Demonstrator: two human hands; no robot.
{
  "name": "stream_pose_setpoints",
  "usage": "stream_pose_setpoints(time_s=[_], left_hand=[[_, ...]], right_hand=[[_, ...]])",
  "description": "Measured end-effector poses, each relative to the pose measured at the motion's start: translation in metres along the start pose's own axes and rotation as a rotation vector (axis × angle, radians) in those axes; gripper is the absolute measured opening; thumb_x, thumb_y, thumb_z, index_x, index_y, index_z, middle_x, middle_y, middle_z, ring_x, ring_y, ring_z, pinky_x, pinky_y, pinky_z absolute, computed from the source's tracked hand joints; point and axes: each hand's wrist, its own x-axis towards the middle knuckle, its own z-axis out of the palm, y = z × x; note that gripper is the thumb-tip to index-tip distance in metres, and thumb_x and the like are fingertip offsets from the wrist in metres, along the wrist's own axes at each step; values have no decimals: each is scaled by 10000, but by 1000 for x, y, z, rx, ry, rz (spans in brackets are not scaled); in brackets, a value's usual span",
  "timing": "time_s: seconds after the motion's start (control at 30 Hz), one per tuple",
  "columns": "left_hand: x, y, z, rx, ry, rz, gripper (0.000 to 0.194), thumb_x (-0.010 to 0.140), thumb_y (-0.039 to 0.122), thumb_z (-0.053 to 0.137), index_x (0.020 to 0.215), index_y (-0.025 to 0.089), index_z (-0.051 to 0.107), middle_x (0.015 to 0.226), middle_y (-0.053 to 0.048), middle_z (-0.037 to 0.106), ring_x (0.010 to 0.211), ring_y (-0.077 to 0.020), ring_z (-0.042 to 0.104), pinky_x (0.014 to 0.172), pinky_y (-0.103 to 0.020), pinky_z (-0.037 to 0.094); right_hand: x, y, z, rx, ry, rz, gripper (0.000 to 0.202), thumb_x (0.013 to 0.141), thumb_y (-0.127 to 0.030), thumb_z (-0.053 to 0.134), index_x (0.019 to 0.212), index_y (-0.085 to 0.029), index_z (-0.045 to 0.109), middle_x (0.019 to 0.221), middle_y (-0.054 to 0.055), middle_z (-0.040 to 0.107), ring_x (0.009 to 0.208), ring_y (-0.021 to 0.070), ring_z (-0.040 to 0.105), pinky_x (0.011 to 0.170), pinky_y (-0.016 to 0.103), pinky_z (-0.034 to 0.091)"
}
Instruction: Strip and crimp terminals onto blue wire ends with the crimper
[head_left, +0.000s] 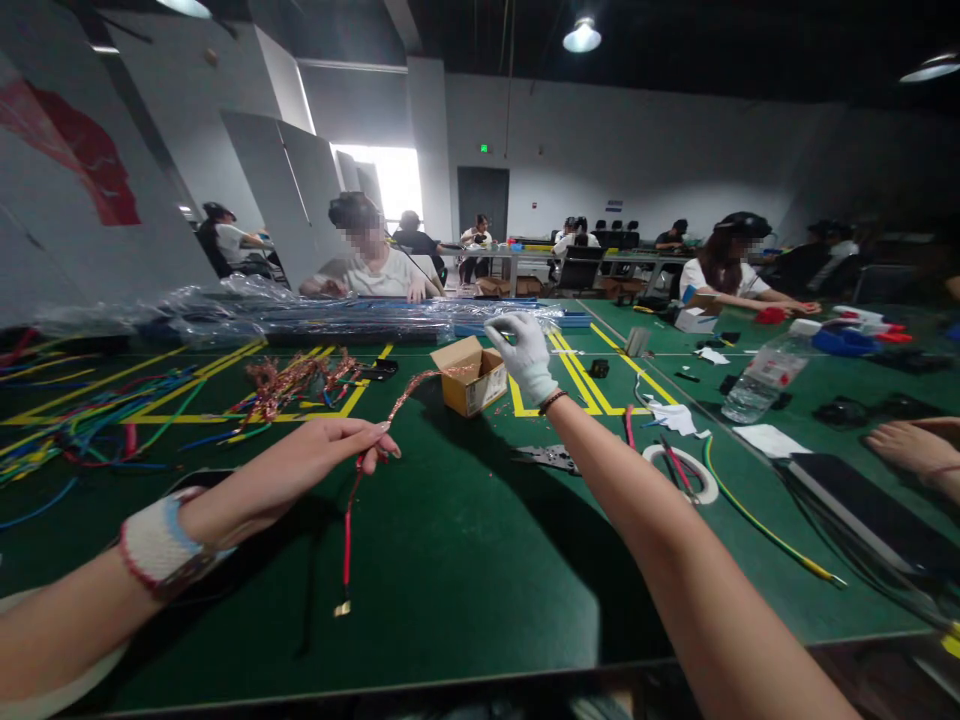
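At your nine o'clock a tangle of coloured wires [82,425] sprawls over the green table [465,570], just past your left forearm with its woven wristband [161,545]. Toward eleven o'clock lies a heap of stripped copper strands [296,380], and behind it long bundles wrapped in clear plastic [300,315] run across the table.

Your left hand [330,450], bare, sits at about ten o'clock with its fingertips pinched shut on a red wire [347,530]. The red insulated part hangs down from the pinch toward you and ends in a small metal terminal [343,608] touching the table. From the same pinch a bared copper strand [409,390] climbs away toward twelve o'clock.

Your right hand [525,355], in a white glove, is raised at twelve o'clock, well apart from the left, fingers closed together at the far end of that copper strand. Whether it truly grips the strand there I cannot tell. Just beside it, slightly left, an open cardboard box [471,378] stands on the table.

At one o'clock pliers [547,458] lie flat under your right forearm. Further toward two o'clock sit a roll of white tape [681,472], a yellow-green cable [765,530] and a plastic water bottle [765,375]. At three o'clock another person's hand [911,450] rests on the table edge.
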Motion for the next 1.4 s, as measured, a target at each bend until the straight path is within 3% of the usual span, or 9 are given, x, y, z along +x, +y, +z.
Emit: stream_pose_setpoints(time_s=[0.13, 0.33, 0.5, 0.7, 0.8, 0.9, 1.13, 1.23, 1.4], left_hand=[[9, -1, -1, -15, 0, 8, 434, 835, 585, 505, 772, 210, 714, 732, -26, 682, 796, -209, 616, 821, -330, 459], [10, -8, -3, -50, 20, -28, 430, 807, 596, 533, 779, 200, 700, 698, -22, 671, 776, -210, 619, 797, -336, 469], [13, -6, 1, 19, -17, -3, 454, 823, 601, 506, 751, 195, 696, 719, -30, 686, 794, -214, 630, 783, -318, 466], [21, 0, 2, 86, -11, 41, 439, 824, 580, 524, 682, 205, 703, 769, -31, 707, 806, -199, 635, 809, -305, 458], [23, 3, 0, 86, 20, 36, 450, 814, 593, 526, 664, 205, 697, 768, -33, 709, 815, -205, 638, 816, -307, 459], [25, -3, -5, 99, 8, 10, 460, 812, 614, 517, 716, 206, 705, 716, -28, 701, 818, -219, 642, 828, -323, 458], [33, -25, -10, 108, -9, 14, 443, 834, 612, 505, 790, 228, 722, 705, -9, 698, 826, -223, 646, 833, -323, 457], [31, -23, -8, 131, -11, 37, 464, 843, 607, 495, 701, 221, 709, 798, -17, 721, 859, -219, 647, 835, -316, 458], [24, -16, -5, 232, -4, 93, 482, 848, 618, 469, 741, 213, 707, 782, -22, 719, 789, -212, 649, 765, -310, 470]], right_hand=[[7, 11, 22, -106, -278, 33, 157, 840, -284, 583, 840, -204, 719, 955, 56, 708, 923, 207, 609, 875, 345, 399], [4, -1, 6, 109, -91, 165, 370, 854, -499, 532, 725, -197, 702, 726, 30, 700, 711, 169, 622, 677, 267, 433], [-21, -22, -13, 337, -21, 114, 389, 868, -518, 508, 719, -197, 668, 762, 14, 690, 728, 146, 608, 684, 249, 437], [-9, 4, 0, 248, -157, 193, 330, 875, -440, 496, 811, -169, 673, 791, 23, 692, 757, 145, 615, 674, 240, 460], [15, 19, 13, 209, -197, 173, 173, 807, -261, 585, 898, -150, 682, 896, 38, 709, 832, 133, 626, 759, 227, 470], [33, 24, 22, 174, -200, 155, 221, 745, -138, 611, 952, -156, 687, 968, 45, 709, 872, 128, 629, 824, 226, 460], [38, 26, 26, 113, -297, 208, 92, 713, -151, 669, 789, -165, 720, 831, 47, 725, 832, 176, 650, 819, 268, 471], [31, 24, 21, 137, -320, 246, 158, 805, -254, 612, 773, -137, 714, 796, 62, 719, 781, 171, 658, 776, 270, 493], [19, 0, -2, 492, -436, 133, 311, 826, -317, 623, 1084, -146, 652, 1093, 62, 679, 974, 137, 624, 867, 252, 485]])
